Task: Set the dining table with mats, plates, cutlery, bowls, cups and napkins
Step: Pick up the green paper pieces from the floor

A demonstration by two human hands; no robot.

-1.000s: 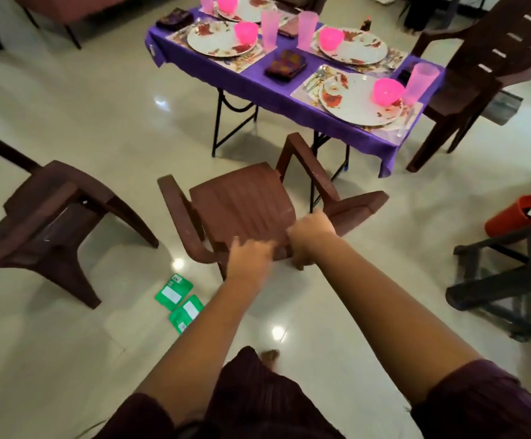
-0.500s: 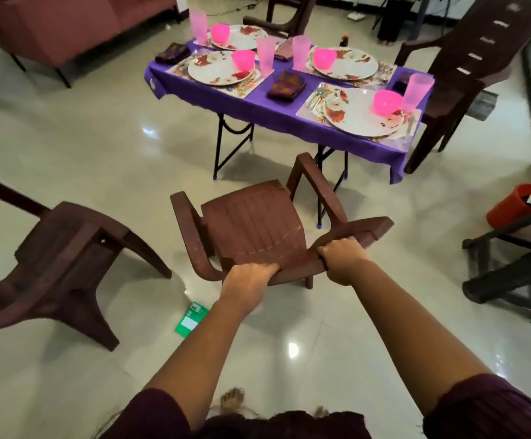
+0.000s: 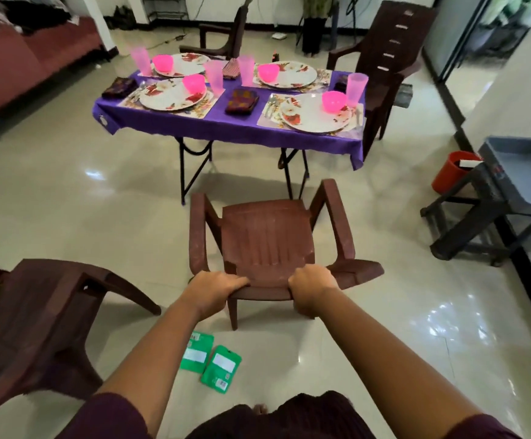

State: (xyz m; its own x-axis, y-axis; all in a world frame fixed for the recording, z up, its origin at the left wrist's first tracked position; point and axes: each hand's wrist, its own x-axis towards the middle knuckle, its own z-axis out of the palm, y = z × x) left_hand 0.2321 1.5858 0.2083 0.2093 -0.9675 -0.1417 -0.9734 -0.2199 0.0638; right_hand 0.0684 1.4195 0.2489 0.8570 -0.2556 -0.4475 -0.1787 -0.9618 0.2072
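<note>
A brown plastic armchair (image 3: 268, 242) stands on the floor in front of me, its seat facing the table. My left hand (image 3: 215, 289) and my right hand (image 3: 313, 285) both grip the top edge of its backrest. Beyond it is the dining table (image 3: 226, 128) under a purple cloth. On the cloth lie patterned mats with floral plates (image 3: 313, 117), pink bowls (image 3: 333, 101), pink cups (image 3: 356, 88), cutlery (image 3: 270, 104) and dark folded napkins (image 3: 242, 101).
Another brown chair (image 3: 45, 324) lies tipped at my left. Two green packets (image 3: 210, 362) lie on the tiled floor near my feet. A stack of chairs (image 3: 387, 64) stands at the table's right end. A grey tray on a dark stand (image 3: 511, 188) and a red bucket (image 3: 450, 171) are at right.
The chair has turned square to the table and stands closer to it. My hands have shifted along the backrest top, and my view has lifted toward the room.
</note>
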